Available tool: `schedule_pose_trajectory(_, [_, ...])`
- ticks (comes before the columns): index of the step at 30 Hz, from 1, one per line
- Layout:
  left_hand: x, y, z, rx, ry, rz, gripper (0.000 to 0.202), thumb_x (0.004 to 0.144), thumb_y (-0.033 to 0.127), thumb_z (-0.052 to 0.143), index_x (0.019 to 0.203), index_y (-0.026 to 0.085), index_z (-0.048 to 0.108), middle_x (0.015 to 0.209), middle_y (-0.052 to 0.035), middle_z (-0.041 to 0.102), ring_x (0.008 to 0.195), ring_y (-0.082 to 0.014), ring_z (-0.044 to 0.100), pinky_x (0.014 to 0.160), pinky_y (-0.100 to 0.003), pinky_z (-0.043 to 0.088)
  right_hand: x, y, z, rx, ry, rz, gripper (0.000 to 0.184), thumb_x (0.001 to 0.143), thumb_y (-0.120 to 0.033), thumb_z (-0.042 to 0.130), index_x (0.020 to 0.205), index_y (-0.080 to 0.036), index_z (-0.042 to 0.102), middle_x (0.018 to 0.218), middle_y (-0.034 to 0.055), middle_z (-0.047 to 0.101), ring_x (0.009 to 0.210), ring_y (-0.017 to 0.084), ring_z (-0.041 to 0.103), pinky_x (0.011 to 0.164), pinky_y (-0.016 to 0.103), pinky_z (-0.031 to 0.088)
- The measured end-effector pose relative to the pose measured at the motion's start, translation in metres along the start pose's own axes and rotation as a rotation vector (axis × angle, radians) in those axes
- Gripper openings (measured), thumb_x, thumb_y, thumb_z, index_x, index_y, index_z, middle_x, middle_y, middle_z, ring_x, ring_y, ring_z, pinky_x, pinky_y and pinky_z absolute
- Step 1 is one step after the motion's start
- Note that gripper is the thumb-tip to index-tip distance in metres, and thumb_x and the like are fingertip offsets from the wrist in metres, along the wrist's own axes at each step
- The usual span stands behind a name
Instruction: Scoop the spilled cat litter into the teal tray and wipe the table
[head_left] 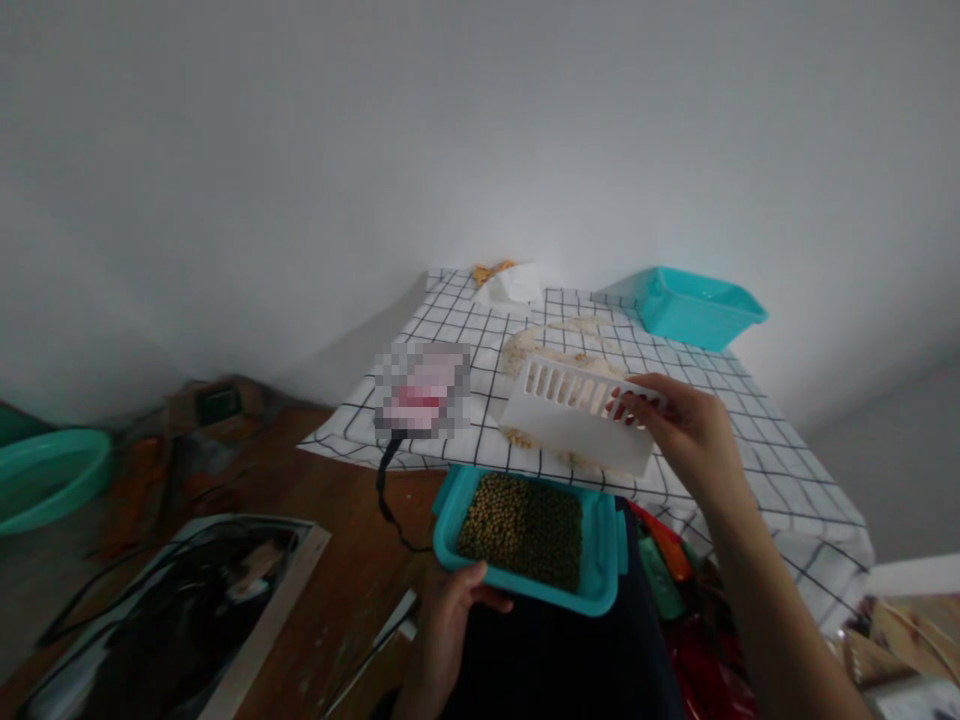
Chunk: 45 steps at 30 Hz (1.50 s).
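Observation:
My left hand (pixel 457 600) is closed on the near left rim of a teal plastic container (pixel 600 590), which sits over my lap below the table edge. Inside it, tan beans (pixel 491 520) that look like soybeans fill the left part, and dark green beans (pixel 555 535) fill the right. My right hand (pixel 679 420) grips a white plastic panel (pixel 570 425) with a row of slots by its upper right end, fingers partly through the slots. The panel is tilted above the tabletop. Behind it lies a crumpled clear bag (pixel 517 355), partly hidden, with some tan beans (pixel 521 438) near it.
A checked cloth (pixel 442 315) covers the table. A teal bin (pixel 697 310) stands at its back right, white tissue (pixel 514 288) at the back. A blurred-out pink object (pixel 427 390) with a black strap (pixel 386 490) lies left. A green basin (pixel 52 480) is far left.

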<state>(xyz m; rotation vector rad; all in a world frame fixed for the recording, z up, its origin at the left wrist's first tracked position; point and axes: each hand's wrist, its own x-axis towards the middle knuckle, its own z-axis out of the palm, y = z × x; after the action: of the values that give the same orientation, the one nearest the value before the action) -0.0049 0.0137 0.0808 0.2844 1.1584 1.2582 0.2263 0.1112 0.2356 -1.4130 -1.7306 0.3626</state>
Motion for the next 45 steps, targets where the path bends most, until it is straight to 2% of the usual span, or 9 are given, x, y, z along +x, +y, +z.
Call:
schedule_pose_trajectory(4, [0.001, 0.003, -0.001, 0.047, -0.077, 0.092, 0.021, 0.063, 0.035, 0.076, 0.072, 0.017, 0.069, 0.058, -0.0022, 0.072, 0.056, -0.0216, 0.068, 0.048, -0.03, 0.054, -0.004, -0.003, -0.002, -0.009, -0.031, -0.015, 0.02, 0.088, -0.034, 0.061, 0.092, -0.02, 0.074, 0.08, 0.0039, 0.075, 0.066, 0.018, 0.065, 0.06, 0.029, 0.047])
schedule_pose_trajectory(13, [0.009, 0.018, 0.004, 0.075, -0.148, 0.127, 0.027, 0.062, 0.042, 0.076, 0.058, 0.016, 0.067, 0.065, -0.0036, 0.075, 0.05, -0.018, 0.065, 0.049, -0.029, 0.053, -0.01, -0.001, -0.002, 0.019, 0.028, 0.009, 0.021, 0.088, -0.037, 0.063, 0.095, -0.022, 0.075, 0.081, 0.0037, 0.076, 0.064, 0.019, 0.065, 0.059, 0.029, 0.047])
schedule_pose_trajectory(20, [0.01, 0.018, 0.003, 0.073, -0.165, 0.13, 0.026, 0.064, 0.04, 0.074, 0.063, 0.015, 0.068, 0.057, -0.0032, 0.07, 0.051, -0.0193, 0.065, 0.047, -0.028, 0.05, -0.025, 0.004, -0.013, 0.0, 0.006, 0.043, 0.022, 0.089, -0.041, 0.063, 0.097, -0.023, 0.074, 0.081, 0.0039, 0.075, 0.069, 0.021, 0.067, 0.062, 0.03, 0.05])
schedule_pose_trajectory(24, [0.01, 0.016, 0.001, 0.069, -0.173, 0.12, 0.027, 0.067, 0.041, 0.071, 0.063, 0.014, 0.069, 0.06, -0.0053, 0.072, 0.055, -0.0222, 0.069, 0.046, -0.029, 0.05, -0.03, 0.003, -0.017, -0.033, 0.016, 0.064, 0.024, 0.089, -0.043, 0.062, 0.098, -0.023, 0.074, 0.082, 0.004, 0.076, 0.071, 0.023, 0.068, 0.062, 0.031, 0.049])
schedule_pose_trajectory(29, [0.008, 0.013, 0.001, 0.067, -0.172, 0.108, 0.023, 0.069, 0.037, 0.069, 0.073, 0.015, 0.07, 0.062, -0.0058, 0.074, 0.058, -0.0249, 0.071, 0.047, -0.03, 0.049, -0.031, 0.004, -0.019, -0.008, 0.007, 0.094, 0.024, 0.089, -0.044, 0.063, 0.096, -0.024, 0.074, 0.081, 0.0036, 0.076, 0.071, 0.024, 0.068, 0.063, 0.032, 0.05])
schedule_pose_trajectory(35, [0.007, 0.01, 0.004, 0.049, -0.144, 0.124, 0.023, 0.066, 0.038, 0.07, 0.073, 0.016, 0.067, 0.061, -0.0045, 0.074, 0.053, -0.0231, 0.069, 0.043, -0.029, 0.047, -0.033, 0.008, -0.018, 0.011, 0.032, 0.114, 0.025, 0.087, -0.043, 0.063, 0.097, -0.023, 0.074, 0.084, 0.0053, 0.077, 0.076, 0.025, 0.069, 0.068, 0.034, 0.052])
schedule_pose_trajectory(45, [0.011, 0.012, 0.001, 0.099, -0.214, 0.099, 0.027, 0.066, 0.041, 0.071, 0.074, 0.016, 0.067, 0.063, -0.0045, 0.075, 0.055, -0.0223, 0.071, 0.046, -0.029, 0.052, -0.037, 0.011, -0.019, 0.034, 0.039, 0.119, 0.023, 0.087, -0.042, 0.066, 0.098, -0.024, 0.074, 0.087, 0.0045, 0.078, 0.077, 0.024, 0.069, 0.068, 0.033, 0.053])
